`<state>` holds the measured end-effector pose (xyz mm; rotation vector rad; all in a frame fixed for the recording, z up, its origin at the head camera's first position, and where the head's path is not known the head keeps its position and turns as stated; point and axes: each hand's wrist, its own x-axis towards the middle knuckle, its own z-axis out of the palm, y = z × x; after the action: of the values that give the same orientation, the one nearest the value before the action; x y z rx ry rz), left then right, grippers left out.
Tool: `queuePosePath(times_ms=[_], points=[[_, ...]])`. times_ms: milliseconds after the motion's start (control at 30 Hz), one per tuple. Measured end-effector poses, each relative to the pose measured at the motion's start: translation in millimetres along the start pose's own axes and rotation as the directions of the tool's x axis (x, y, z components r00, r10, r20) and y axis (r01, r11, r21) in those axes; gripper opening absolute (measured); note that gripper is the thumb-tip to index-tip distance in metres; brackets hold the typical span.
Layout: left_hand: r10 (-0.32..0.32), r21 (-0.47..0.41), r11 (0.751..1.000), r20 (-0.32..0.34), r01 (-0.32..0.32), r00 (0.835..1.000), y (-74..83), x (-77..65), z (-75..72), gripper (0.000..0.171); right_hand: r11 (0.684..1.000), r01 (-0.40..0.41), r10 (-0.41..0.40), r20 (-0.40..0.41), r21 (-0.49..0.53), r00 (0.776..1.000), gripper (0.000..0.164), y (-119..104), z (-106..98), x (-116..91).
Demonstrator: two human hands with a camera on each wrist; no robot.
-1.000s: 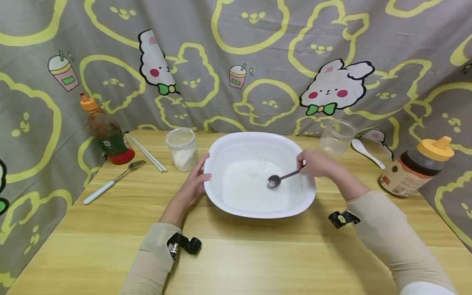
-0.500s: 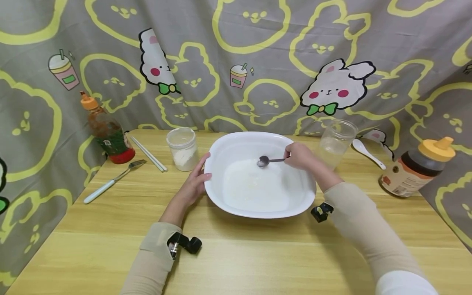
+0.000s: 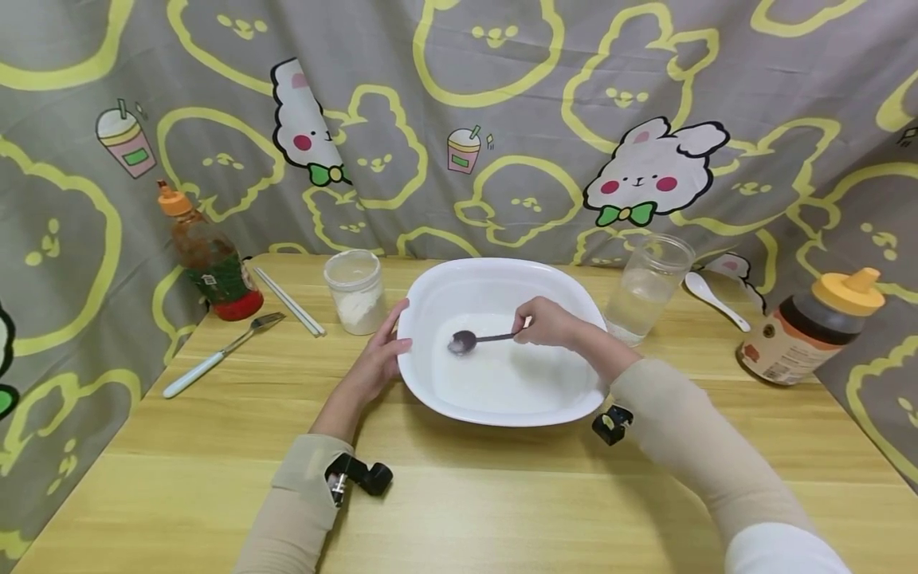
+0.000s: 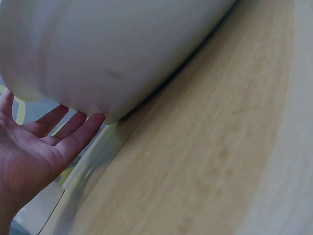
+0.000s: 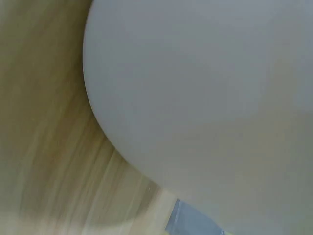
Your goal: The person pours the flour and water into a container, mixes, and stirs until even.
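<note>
A white oval basin [image 3: 574, 399] stands mid-table with a pale layer over its floor. My left hand [image 3: 374, 363] holds its left side, the thumb at the rim; in the left wrist view the fingers touch the outer wall. Over the inside of the basin, my right hand [image 3: 548, 323] pinches the handle of a dark spoon [image 3: 462, 343]. The spoon's bowl sits low in the basin's left half with something whitish in it; whether it touches the floor I cannot tell. The right wrist view shows mostly the basin's blurred outer wall [image 5: 171, 98], and the right hand is out of sight there.
Left of the basin are a jar of white powder [image 3: 358, 299], chopsticks [image 3: 290, 301], a fork [image 3: 222, 355] and a red sauce bottle [image 3: 215, 263]. To its right stand a clear jar of liquid [image 3: 641, 295], a white spoon [image 3: 715, 299] and a yellow-capped bottle [image 3: 803, 335].
My right hand has carried the dark spoon from the basin's right side, past the back, to the left half. My left hand has stayed at the rim.
</note>
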<state>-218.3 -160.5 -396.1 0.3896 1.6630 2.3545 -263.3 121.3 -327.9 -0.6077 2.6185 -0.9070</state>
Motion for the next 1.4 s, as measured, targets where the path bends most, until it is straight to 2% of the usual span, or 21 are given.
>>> queuePosePath(times_ms=[133, 300, 400, 567, 667, 800, 900, 1033, 1133, 1300, 1400], points=[[-0.005, 0.003, 1.0, -0.01, 0.005, 1.0, 0.0, 0.7, 0.2, 0.068, 1.0, 0.003, -0.006, 0.111, 0.03, 0.994, 0.002, -0.9, -1.8, -10.8], [-0.005, 0.006, 1.0, -0.008, 0.005, 1.0, 0.2, 1.4, 0.2, 0.067, 0.992, 0.097, -0.083, 0.173, -0.077, 0.982, 0.005, 2.8, -17.9, -28.7], [-0.004, 0.0, 1.0, -0.005, 0.004, 1.0, 0.7, 1.6, -0.2, 0.066, 0.974, 0.129, -0.103, 0.141, -0.187, 0.985, 0.008, 4.9, -32.0, -39.2], [-0.006, -0.007, 1.0, -0.014, 0.006, 1.0, 1.3, 1.5, -0.7, 0.066, 0.954, 0.024, -0.02, 0.018, -0.298, 1.0, 0.009, 8.4, -49.9, -46.8], [-0.004, -0.01, 1.0, -0.018, 0.004, 1.0, 1.2, 1.0, -0.8, 0.067, 0.945, -0.043, 0.03, -0.043, -0.323, 0.999, 0.007, 10.7, -51.0, -42.3], [0.002, -0.017, 1.0, -0.009, -0.002, 1.0, 0.2, 0.6, -0.3, 0.067, 0.941, -0.07, 0.035, -0.11, -0.33, 0.993, 0.006, 13.6, -42.4, -29.0], [0.006, -0.016, 1.0, -0.001, -0.006, 1.0, -1.0, 0.3, 0.2, 0.067, 0.955, -0.052, 0.01, -0.142, -0.291, 0.99, 0.006, 15.9, -31.5, -17.4], [0.01, -0.012, 1.0, 0.001, -0.01, 1.0, -1.6, 0.0, 0.9, 0.068, 0.987, -0.019, -0.005, -0.153, -0.157, 0.988, 0.005, 17.6, -15.6, -3.0], [0.009, -0.008, 1.0, -0.002, -0.009, 1.0, -0.7, -0.6, 1.9, 0.068, 0.998, -0.005, -0.004, -0.142, -0.059, 0.99, 0.002, 16.1, -5.4, 5.2], [0.012, -0.007, 1.0, -0.005, -0.012, 1.0, 1.2, -2.3, 2.9, 0.068, 0.999, 0.003, 0.001, -0.074, 0.053, 0.997, 0.008, 7.8, 6.4, 10.7], [0.019, -0.019, 1.0, -0.002, -0.019, 1.0, 1.6, -2.5, 3.2, 0.068, 0.995, 0.009, -0.009, 0.003, 0.102, 1.0, 0.01, 3.7, 11.2, 9.8]])
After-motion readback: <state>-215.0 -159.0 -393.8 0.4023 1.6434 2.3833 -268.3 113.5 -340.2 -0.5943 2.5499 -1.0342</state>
